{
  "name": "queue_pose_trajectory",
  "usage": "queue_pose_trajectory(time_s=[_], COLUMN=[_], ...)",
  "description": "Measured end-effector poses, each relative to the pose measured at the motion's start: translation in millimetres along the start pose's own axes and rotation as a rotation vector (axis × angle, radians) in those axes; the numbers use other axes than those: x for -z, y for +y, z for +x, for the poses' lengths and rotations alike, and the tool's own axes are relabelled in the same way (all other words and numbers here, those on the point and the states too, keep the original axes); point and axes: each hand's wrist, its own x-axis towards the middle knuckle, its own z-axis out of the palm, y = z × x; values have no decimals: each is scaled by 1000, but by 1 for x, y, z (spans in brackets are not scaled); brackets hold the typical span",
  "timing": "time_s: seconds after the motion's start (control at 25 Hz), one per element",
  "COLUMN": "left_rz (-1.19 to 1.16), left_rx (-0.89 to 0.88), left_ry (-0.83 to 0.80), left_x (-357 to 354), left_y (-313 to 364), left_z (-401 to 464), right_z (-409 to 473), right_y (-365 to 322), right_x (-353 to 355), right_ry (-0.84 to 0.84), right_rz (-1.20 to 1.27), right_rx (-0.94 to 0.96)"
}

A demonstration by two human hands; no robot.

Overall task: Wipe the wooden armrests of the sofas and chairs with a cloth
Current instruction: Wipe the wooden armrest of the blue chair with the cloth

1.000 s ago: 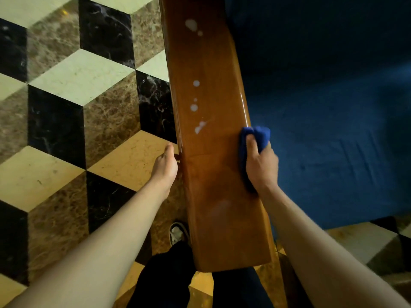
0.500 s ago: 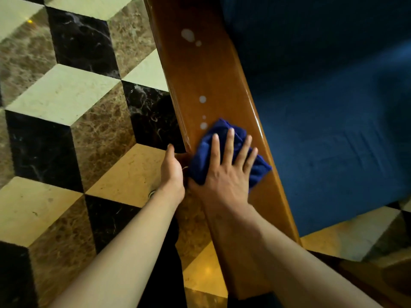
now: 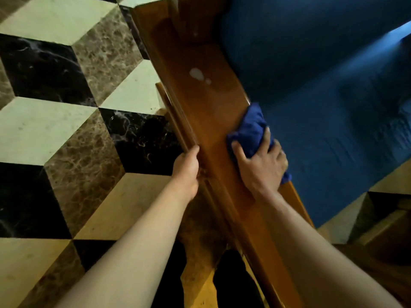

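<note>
Item: wooden armrest (image 3: 200, 112), glossy orange-brown, running from the upper middle of the view down to the lower right. Flat top surface with a moulded edge along its outer, floor-facing side. Two pale spots (image 3: 196, 74) sit on the top surface, well above the hands, one large and one small, just beside each other. A wooden upright joins the armrest at the top of the view.

Item: cloth (image 3: 251, 132), dark blue, bunched. Lies on the inner edge of the armrest, the side touching the seat, partly draped over that edge.

Item: right hand (image 3: 261, 165). Pressed on the cloth, thumb spread on the wood side, fingers curled over the cloth and the armrest's inner edge, gripping the cloth against the wood.

Item: left hand (image 3: 186, 170). Set against the outer edge of the armrest, thumb along the moulding. The fingers are hidden below the edge, so whether they curl round the wood cannot be told.

Item: seat cushion (image 3: 322, 107), deep blue fabric, fills the upper right, touching the armrest.

Item: floor (image 3: 51, 121), polished stone tiles in cream, brown-veined and black, laid as a cube pattern, left of the armrest.

Item: dark trouser legs (image 3: 233, 281), at the bottom edge, beneath the armrest.

Markings: no brand, label or writing is legible on any item.
</note>
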Motion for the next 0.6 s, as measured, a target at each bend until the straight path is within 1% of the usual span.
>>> queue_pose_trajectory(time_s=[0.04,0.12,0.2,0.24,0.32,0.44,0.52,0.6], left_rz=[2,30,57,77,118,148,212,271], left_rx=[-5,-13,4,-2,-64,-144,-148,-162], left_ry=[3,7,10,3,29,112,117,137], left_x=[0,-2,-2,-3,-7,-10,-10,-5], left_y=[-1,2,9,15,33,64,80,92], left_z=[-2,1,5,8,19,33,36,34], right_z=[-22,-57,-59,-48,-11,52,90,114], right_y=[9,14,-1,-13,-38,-62,-66,-61], right_x=[-2,-11,-21,-23,-24,-19,-10,1], right_ry=[-30,-114,-153,-129,-58,15,-33,-118], right_rz=[-32,-159,-235,-240,-184,-89,24,144], right_rx=[-4,76,169,205,243,218,148,127])
